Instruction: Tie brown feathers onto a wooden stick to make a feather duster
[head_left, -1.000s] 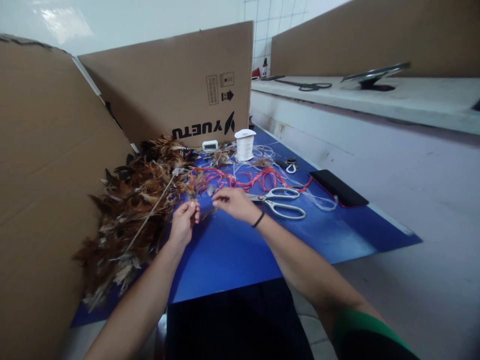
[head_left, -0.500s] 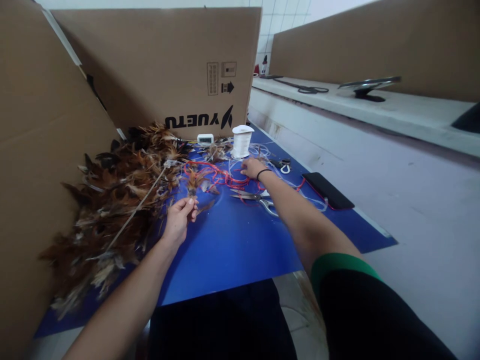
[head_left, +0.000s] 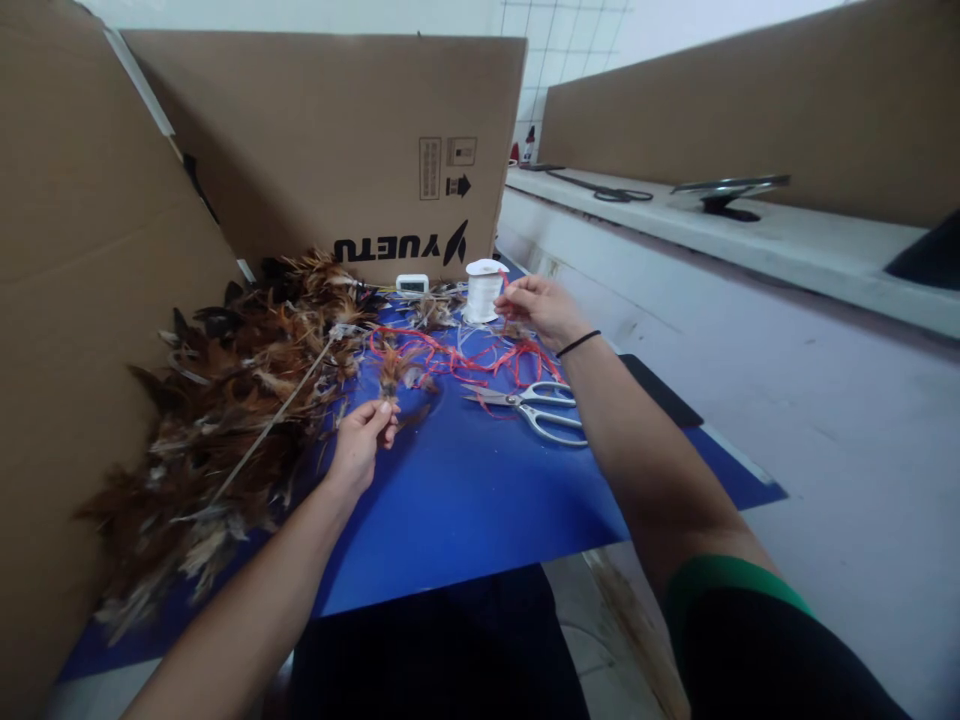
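Observation:
Between thumb and fingers my left hand (head_left: 364,440) pinches a small bunch of brown feathers (head_left: 391,372) by its base, tips pointing away from me. My right hand (head_left: 541,310) is raised beside a white spool (head_left: 484,292), its fingers closed on a piece of red string (head_left: 504,278). More red string (head_left: 457,358) lies tangled on the blue table (head_left: 450,510). Scissors (head_left: 536,402) with silver handles rest under my right forearm, blades pointing left and slightly apart. A large heap of brown feathers (head_left: 247,390) spreads along the left side, with a thin stick (head_left: 274,420) across it.
Cardboard panels (head_left: 315,140) stand at the back and left. A small white digital device (head_left: 412,285) sits near the back panel. At right, a black phone-like slab (head_left: 660,390) lies by the wall. The ledge (head_left: 817,235) above carries another pair of scissors (head_left: 622,194).
My right hand has lifted off the string tangle and moved right and nearer, red string now in its fingers. More of the scissors shows. My left hand stays on the feathers.

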